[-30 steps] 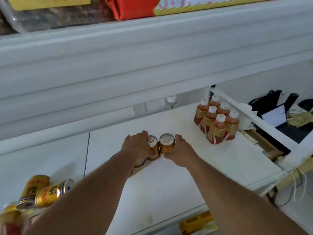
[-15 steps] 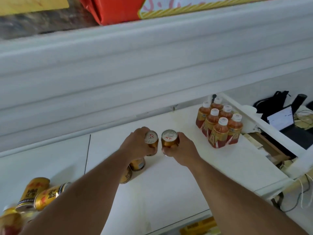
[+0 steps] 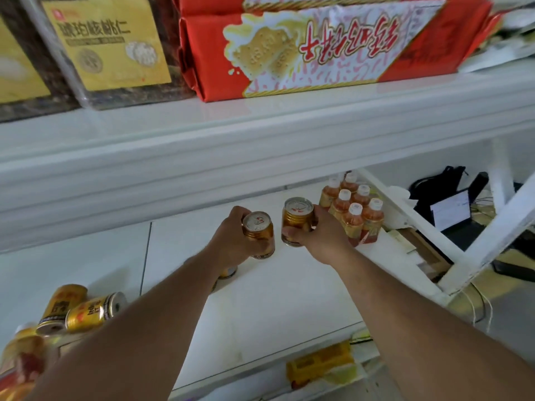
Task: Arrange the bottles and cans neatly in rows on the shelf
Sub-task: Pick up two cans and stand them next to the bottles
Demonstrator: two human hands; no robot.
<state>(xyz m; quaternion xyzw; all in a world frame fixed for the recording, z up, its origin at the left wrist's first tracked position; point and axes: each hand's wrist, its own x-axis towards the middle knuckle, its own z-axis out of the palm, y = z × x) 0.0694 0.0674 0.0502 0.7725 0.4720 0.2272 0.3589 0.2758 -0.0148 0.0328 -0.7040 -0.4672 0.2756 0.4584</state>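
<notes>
My left hand (image 3: 231,240) grips a gold can (image 3: 258,234) upright on the white shelf (image 3: 275,299). My right hand (image 3: 321,237) holds a second gold can (image 3: 297,219), a small gap to the right of the first. Another can (image 3: 228,272) stands partly hidden under my left wrist. Several orange bottles (image 3: 354,211) with white caps stand in two rows just right of my right hand. Two gold cans (image 3: 81,309) lie on their sides at the shelf's left.
A thick white upper shelf edge (image 3: 260,146) overhangs the work area, carrying a red biscuit pack (image 3: 318,44) and snack boxes. A blurred bottle (image 3: 20,363) is at the lower left. A yellow pack (image 3: 318,364) lies below the shelf's front edge. Dark bags and cables sit beyond the right frame.
Both hands have drawn the two cans apart and a little toward the back right. The right can now sits close to the bottles. The camera has tilted up, showing the upper shelf.
</notes>
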